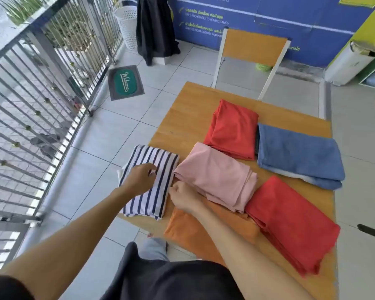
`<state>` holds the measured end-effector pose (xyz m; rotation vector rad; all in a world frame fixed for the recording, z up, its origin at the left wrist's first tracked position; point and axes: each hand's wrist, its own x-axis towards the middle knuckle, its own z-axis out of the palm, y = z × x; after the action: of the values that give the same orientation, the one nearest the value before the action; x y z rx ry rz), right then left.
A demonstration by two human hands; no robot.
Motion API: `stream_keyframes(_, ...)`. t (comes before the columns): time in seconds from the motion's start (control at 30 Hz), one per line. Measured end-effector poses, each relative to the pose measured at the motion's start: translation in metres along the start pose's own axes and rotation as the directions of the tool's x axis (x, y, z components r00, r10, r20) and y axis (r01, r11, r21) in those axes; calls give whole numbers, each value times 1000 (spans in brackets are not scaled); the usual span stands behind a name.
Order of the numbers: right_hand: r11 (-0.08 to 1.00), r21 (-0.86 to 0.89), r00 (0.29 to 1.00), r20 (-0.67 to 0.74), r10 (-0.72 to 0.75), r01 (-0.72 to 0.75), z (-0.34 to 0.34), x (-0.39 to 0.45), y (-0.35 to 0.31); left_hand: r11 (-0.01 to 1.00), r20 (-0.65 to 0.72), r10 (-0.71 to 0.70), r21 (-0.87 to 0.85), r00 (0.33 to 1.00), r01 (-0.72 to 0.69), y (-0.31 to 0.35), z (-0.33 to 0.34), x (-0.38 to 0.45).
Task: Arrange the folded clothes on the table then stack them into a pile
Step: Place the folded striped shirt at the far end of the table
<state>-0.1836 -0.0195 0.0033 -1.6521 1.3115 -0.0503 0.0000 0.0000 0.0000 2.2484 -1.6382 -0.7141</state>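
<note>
Several folded clothes lie on the wooden table (182, 118). A navy-and-white striped piece (158, 169) sits at the left edge, partly overhanging it. My left hand (139, 178) rests on its top with fingers curled into the fabric. My right hand (182, 197) is fisted at the striped piece's right edge, beside a pink piece (219, 176). An orange piece (188, 230) lies under my right forearm. A red piece (292, 221) is near right, another red one (234, 128) far centre, and a blue towel (299, 154) far right.
A wooden chair (253, 46) stands behind the table's far edge. A metal railing (52, 83) runs along the left, with a welcome mat (125, 82) on the tiled floor. A white laundry basket (127, 24) and a hanging black garment (154, 29) are at the back.
</note>
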Motion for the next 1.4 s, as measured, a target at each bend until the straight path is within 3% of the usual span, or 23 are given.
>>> stream_keyframes(0.17,993,89,996,34,78,-81,28,4,-17,997,21,74,1,997,-74,-6,-18,23)
stream_keyframes(0.27,989,121,994,-50,94,-87,47,9,-26,986,52,158,51,986,-161,-12,-28,40)
stream_keyframes(0.4,966,165,966,-133,220,-197,69,15,-31,977,72,210,23,975,-212,-13,-31,66)
stream_keyframes(0.5,930,274,942,-160,294,-244,74,21,-32,950,208,284,70,936,-304,-14,-33,89)
stream_keyframes(0.67,842,421,918,-52,394,-337,58,27,-32,914,372,252,212,893,-347,-26,-39,107)
stream_keyframes(0.77,847,384,892,-111,438,-368,50,23,-32,921,395,160,269,905,-280,-45,-46,115)
stream_keyframes(0.93,930,60,882,-301,363,-362,60,5,-25,958,433,63,226,899,-176,-74,-49,116)
stream_keyframes(1.1,863,-170,855,-322,407,-475,77,3,-22,986,351,-1,158,936,-58,-83,-41,98)
stream_keyframes(1.3,882,157,833,-292,471,-444,69,11,-29,990,461,-141,75,876,119,-103,-47,103)
stream_keyframes(1.4,864,306,818,-305,487,-400,68,15,-33,950,611,-163,-114,774,290,-117,-59,110)
